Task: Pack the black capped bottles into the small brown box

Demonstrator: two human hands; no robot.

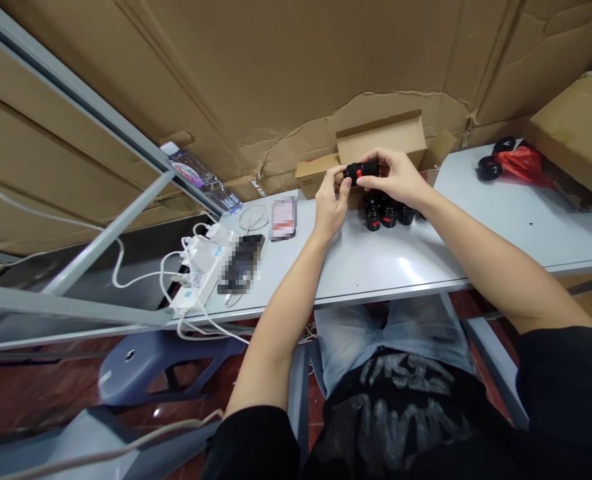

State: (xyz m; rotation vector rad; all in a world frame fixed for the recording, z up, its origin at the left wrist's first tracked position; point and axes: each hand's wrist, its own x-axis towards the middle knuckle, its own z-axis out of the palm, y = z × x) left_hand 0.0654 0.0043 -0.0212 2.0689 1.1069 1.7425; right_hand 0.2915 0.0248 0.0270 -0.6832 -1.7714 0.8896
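Note:
Both my hands hold one small black cylinder with a red button (360, 171) above the grey table (476, 227). My left hand (330, 203) pinches its left end with thumb and fingertips. My right hand (399, 177) wraps its fingers over the right end. Right below it, several similar black parts with red marks (386, 213) stand clustered on the table. An open cardboard box (376, 140) sits just behind my hands, against the cardboard wall.
A white power strip (199, 270) with white cables lies at the table's left, beside two blurred flat devices (241, 263) (283, 218). A plastic bottle (201, 177) leans on a metal bar. At far right are a red bag (521, 163), black parts (489, 167) and a cardboard box (576, 133). A blue stool (141, 363) stands below.

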